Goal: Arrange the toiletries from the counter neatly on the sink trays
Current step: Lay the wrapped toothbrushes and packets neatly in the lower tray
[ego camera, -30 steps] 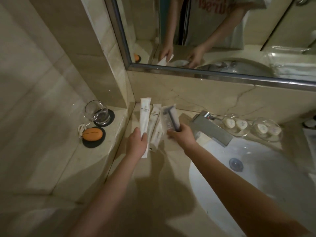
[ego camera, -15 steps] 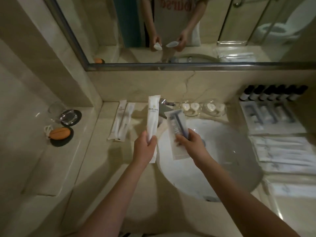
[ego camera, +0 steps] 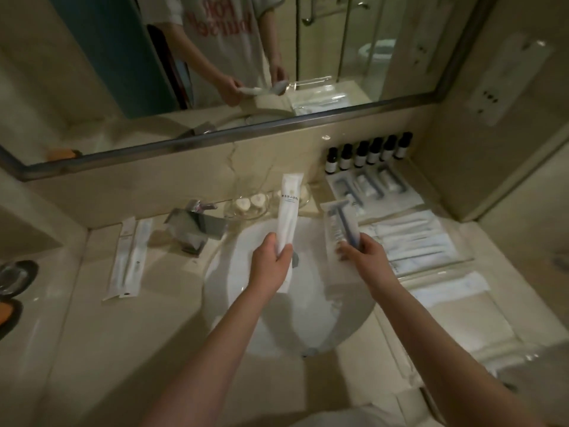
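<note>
My left hand (ego camera: 270, 263) grips a long white sachet (ego camera: 288, 211), held upright over the white sink basin (ego camera: 234, 309). A clear packet holding a blue razor (ego camera: 342, 226) is in my right hand (ego camera: 363, 252), above the basin's right rim. Two long wrapped sachets (ego camera: 128, 257) lie on the counter left of the tap (ego camera: 197, 226). To the right, clear trays (ego camera: 409, 201) hold packed razors, small tubes and white sachets (ego camera: 412, 238).
Several small dark bottles (ego camera: 368, 154) line the wall at the back right. Two glass dishes (ego camera: 249, 204) with white round items sit behind the basin. A glass on a dark coaster (ego camera: 15, 277) stands at the far left. A mirror runs along the wall.
Both hands have carried the white sachet and the razor packet rightward, from the counter left of the tap to over the basin. My view has swung right, showing the trays.
</note>
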